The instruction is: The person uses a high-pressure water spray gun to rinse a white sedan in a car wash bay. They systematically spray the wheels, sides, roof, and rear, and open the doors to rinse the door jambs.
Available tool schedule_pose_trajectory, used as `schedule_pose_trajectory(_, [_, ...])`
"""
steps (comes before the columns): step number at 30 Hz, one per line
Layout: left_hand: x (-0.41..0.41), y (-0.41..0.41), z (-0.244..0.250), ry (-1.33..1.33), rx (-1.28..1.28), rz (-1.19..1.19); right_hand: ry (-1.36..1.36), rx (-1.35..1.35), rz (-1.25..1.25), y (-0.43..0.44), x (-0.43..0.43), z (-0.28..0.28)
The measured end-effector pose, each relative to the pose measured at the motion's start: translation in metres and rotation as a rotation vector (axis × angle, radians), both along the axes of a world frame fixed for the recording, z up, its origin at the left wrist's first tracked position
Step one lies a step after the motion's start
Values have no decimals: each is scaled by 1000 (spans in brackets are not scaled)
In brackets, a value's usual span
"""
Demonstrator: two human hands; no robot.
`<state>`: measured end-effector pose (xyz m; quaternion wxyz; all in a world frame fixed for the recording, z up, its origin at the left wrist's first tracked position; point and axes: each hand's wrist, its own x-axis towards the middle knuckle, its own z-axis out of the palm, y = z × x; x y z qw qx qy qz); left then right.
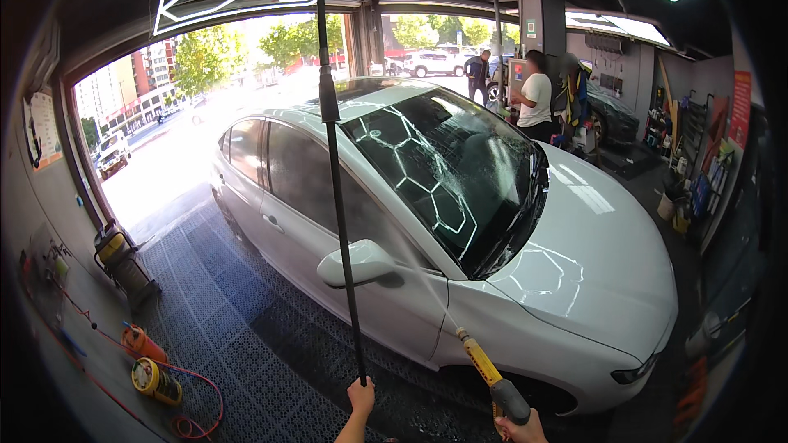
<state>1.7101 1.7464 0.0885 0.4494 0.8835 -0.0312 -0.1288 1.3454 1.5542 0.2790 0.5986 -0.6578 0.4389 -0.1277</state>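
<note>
My right hand (521, 427) is closed around the grip of a yellow and grey pressure-washer spray gun (486, 369). From its nozzle a fine jet of water (425, 280) runs up toward the windshield (431, 160) of a silver-white sedan (394, 326). My left hand (361, 395) grips a black hose (342, 227), which hangs from overhead and has a thicker sleeve on its upper part. The hose passes in front of the near side mirror (360, 261). Wet streaks and reflected ceiling lights show on the glass. Any link between hose and gun is hidden.
Grated tiles (203, 271) cover the floor. At left stand a wheeled machine (120, 258), an orange container (144, 343), a yellow bucket (157, 378) and a coiled red hose (203, 406). Beyond the car are a person in white (537, 98) and another in dark clothes (477, 75).
</note>
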Motion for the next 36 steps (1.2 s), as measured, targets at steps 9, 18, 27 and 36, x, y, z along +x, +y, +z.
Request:
schedule_pose_trajectory(9, [16, -1, -17, 91, -6, -12, -257, -4, 164, -16, 45, 30])
schedule_pose_trajectory(18, [-2, 68, -51, 229, -445, -89, -346, 158, 314, -35, 181, 138])
schedule_pose_trajectory(27, [9, 130, 188, 188, -810, -415, -161, 61, 400, -29, 290, 218])
schedule_pose_trajectory(36, [37, 129, 187, 244, -998, -616, -132, -60, 440, -2, 399, 278])
